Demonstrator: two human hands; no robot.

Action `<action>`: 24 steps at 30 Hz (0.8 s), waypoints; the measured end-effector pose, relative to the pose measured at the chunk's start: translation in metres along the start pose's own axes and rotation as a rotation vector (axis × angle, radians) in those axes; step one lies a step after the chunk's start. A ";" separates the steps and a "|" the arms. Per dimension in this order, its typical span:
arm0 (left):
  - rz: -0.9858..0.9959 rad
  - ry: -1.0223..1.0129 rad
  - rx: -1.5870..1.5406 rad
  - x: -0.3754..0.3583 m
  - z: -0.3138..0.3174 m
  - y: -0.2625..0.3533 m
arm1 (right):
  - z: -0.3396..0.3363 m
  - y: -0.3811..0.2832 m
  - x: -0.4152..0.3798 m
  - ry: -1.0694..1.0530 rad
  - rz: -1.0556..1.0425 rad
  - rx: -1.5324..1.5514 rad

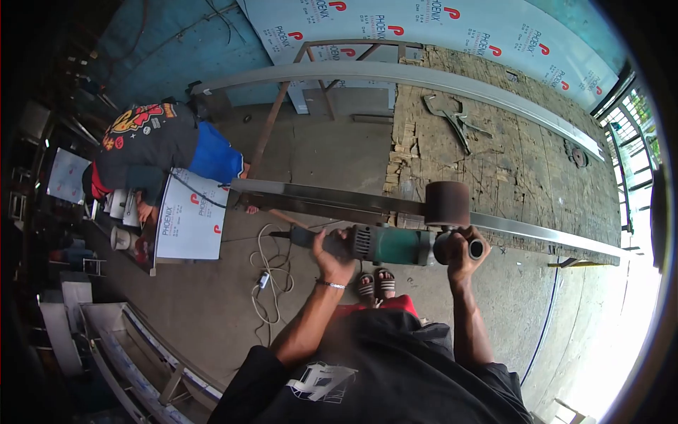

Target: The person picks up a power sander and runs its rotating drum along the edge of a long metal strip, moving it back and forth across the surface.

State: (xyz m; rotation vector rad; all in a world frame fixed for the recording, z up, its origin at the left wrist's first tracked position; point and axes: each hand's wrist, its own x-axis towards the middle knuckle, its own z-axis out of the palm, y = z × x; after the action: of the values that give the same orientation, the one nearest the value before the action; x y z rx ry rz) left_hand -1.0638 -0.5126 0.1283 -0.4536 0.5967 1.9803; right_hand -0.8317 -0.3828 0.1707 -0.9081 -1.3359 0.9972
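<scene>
A green and black power tool [397, 245] with a wide brown drum [447, 203] is held level in front of my body. Wrapped around its dark rear handle is my left hand [335, 256], a bracelet on the wrist. At the front end, my right hand [464, 256] grips the handle beside the drum. The drum overlaps a long metal bar [318, 200] that runs across the near side of the wooden table [494, 162]; whether they touch I cannot tell.
Another long bar [339, 68] crosses the table's far side. Locking pliers [455, 121] and a disc [579, 157] lie on the wood. A person [152, 145] bends over a panel [191, 222] at left. A cable [258, 297] coils on the floor.
</scene>
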 end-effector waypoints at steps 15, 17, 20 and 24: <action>-0.006 -0.037 0.084 0.025 -0.001 0.070 | 0.068 -0.012 -0.035 -0.008 -0.011 0.190; 0.054 0.029 0.064 0.033 -0.008 0.117 | 0.113 -0.011 -0.050 -0.030 -0.004 0.123; 0.082 0.005 -0.013 0.054 -0.037 0.197 | 0.183 -0.002 -0.074 -0.039 0.047 0.077; 0.103 -0.047 -0.049 0.065 -0.052 0.293 | 0.285 -0.020 -0.104 -0.064 0.099 0.059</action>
State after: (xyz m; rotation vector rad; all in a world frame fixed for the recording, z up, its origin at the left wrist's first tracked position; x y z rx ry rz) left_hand -1.3502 -0.6139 0.1146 -0.4120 0.5529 2.1019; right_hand -1.1130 -0.4976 0.1676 -0.9118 -1.3181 1.1444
